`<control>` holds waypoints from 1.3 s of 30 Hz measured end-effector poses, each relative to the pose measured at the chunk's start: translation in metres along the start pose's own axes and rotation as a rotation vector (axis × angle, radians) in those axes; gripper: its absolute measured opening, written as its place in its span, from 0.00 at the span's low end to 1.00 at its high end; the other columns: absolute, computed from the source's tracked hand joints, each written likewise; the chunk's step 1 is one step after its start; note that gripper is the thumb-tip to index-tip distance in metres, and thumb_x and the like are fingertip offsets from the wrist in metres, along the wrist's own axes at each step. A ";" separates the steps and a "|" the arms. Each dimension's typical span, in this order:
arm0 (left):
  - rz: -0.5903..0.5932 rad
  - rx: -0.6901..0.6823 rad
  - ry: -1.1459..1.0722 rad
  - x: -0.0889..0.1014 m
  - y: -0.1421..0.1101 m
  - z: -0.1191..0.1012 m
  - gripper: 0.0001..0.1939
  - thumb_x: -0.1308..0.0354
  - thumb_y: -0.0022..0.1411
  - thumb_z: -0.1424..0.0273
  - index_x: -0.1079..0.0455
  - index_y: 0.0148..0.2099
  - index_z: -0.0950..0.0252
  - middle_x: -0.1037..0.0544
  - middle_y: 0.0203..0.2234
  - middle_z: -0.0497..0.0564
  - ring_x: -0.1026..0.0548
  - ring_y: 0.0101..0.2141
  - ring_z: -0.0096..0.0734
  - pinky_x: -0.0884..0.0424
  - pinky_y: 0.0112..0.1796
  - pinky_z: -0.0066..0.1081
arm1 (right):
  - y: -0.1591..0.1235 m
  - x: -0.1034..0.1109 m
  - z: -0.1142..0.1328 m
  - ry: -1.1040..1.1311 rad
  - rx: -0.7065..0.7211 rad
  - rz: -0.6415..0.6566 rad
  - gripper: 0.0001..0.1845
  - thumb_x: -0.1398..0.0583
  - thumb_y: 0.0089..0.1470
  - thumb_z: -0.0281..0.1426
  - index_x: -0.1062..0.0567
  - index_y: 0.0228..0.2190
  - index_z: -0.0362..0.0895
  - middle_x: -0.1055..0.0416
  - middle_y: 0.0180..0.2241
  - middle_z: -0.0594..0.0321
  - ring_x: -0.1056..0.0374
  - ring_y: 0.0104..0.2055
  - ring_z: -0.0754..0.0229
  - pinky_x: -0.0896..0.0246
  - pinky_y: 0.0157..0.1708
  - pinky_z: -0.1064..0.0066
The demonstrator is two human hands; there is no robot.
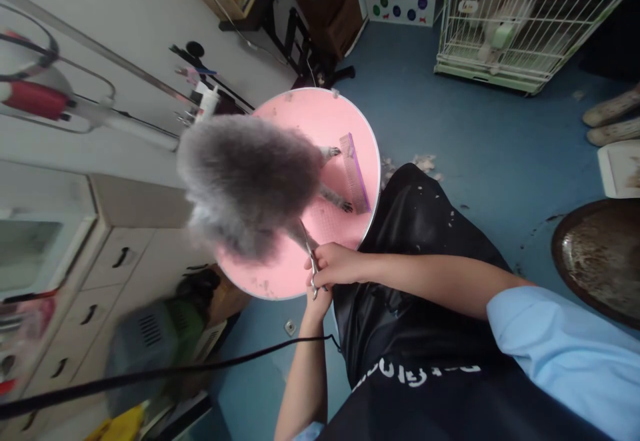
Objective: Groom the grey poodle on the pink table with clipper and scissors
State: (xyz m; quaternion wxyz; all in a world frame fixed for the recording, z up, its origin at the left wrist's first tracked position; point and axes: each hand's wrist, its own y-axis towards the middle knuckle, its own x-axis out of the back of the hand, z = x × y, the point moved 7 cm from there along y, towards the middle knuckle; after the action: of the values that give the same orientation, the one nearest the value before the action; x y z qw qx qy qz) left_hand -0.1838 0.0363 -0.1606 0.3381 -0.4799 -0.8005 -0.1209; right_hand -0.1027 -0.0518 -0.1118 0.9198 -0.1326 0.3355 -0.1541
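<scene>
A fluffy grey dog, partly blurred, stands on a round pink grooming table. My right hand is closed on silver scissors, fingers at the handle rings, the blades pointing up along the dog's leg. Below and partly behind it, my left hand is at the end of that leg, seemingly closed around it; its fingers are mostly hidden. Two other paws rest near a wide comb with a purple spine, lying by the table's right edge.
Clipped fur lies on the tabletop and floor. A black cable crosses at lower left. Drawers and a pet carrier stand left. A wire cage with a light-coloured animal stands upper right. A metal stand pole slants at upper left.
</scene>
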 end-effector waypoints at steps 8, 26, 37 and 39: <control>0.060 0.028 -0.099 -0.009 -0.002 -0.008 0.18 0.42 0.50 0.56 0.28 0.35 0.66 0.20 0.33 0.60 0.22 0.37 0.45 0.24 0.39 0.40 | -0.010 0.004 -0.004 0.024 -0.091 0.064 0.17 0.36 0.37 0.20 0.31 0.33 0.42 0.27 0.23 0.70 0.30 0.25 0.67 0.35 0.27 0.79; 0.082 0.180 -0.720 0.074 -0.068 -0.114 0.25 0.41 0.62 0.51 0.39 0.24 0.65 0.44 0.16 0.42 0.42 0.20 0.24 0.37 0.32 0.32 | -0.010 -0.006 -0.063 -0.052 0.022 -0.077 0.16 0.44 0.53 0.25 0.33 0.15 0.42 0.38 0.14 0.70 0.41 0.19 0.70 0.47 0.20 0.80; 0.004 0.081 -0.562 0.102 -0.061 -0.113 0.24 0.42 0.64 0.54 0.38 0.23 0.65 0.40 0.16 0.44 0.40 0.21 0.25 0.37 0.31 0.30 | -0.009 -0.036 -0.042 0.228 -0.141 0.445 0.32 0.31 0.38 0.24 0.36 0.45 0.43 0.22 0.34 0.61 0.23 0.34 0.60 0.30 0.36 0.71; -0.018 0.080 -0.526 0.111 -0.062 -0.113 0.24 0.40 0.62 0.53 0.38 0.23 0.65 0.41 0.15 0.43 0.40 0.21 0.25 0.36 0.31 0.31 | -0.003 -0.026 -0.032 0.132 -0.062 0.402 0.33 0.31 0.37 0.22 0.34 0.47 0.41 0.23 0.31 0.64 0.24 0.32 0.62 0.32 0.34 0.73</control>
State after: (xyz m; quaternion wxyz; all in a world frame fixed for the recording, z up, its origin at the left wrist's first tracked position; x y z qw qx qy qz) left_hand -0.2233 0.0218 0.0040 0.1358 -0.4740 -0.8692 0.0368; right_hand -0.1433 -0.0492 -0.1196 0.9035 -0.0808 0.4195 0.0344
